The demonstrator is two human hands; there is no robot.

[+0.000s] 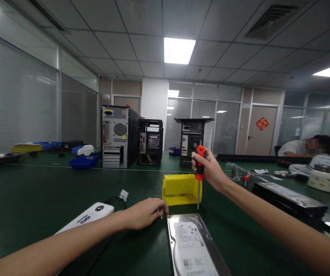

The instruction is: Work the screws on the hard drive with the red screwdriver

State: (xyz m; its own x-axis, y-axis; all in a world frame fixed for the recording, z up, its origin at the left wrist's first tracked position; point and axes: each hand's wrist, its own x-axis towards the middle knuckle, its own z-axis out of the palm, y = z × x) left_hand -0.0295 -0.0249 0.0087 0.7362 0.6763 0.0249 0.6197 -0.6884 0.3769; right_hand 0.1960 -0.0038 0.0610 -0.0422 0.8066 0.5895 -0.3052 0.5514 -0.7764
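Note:
A hard disk drive point(192, 245) with a white label lies on the green table in front of me. My right hand point(208, 168) is wrapped round the red and black handle of a screwdriver point(200, 163), held upright. Its metal shaft points down to the far right corner of the drive; whether the tip touches a screw there is too small to tell. At the far left corner, my left hand point(147, 212) rests low with bent fingers bunched together, fingertips close to the drive's edge. What they hold, if anything, is hidden.
Just behind the drive stands a yellow bin point(180, 189) with small dark bits inside. A white device point(91, 214) marked 18 lies under my left forearm. Computer cases point(114, 134) stand farther back. On the right are another drive point(291, 197), a mug point(322, 179) and a person point(294, 147).

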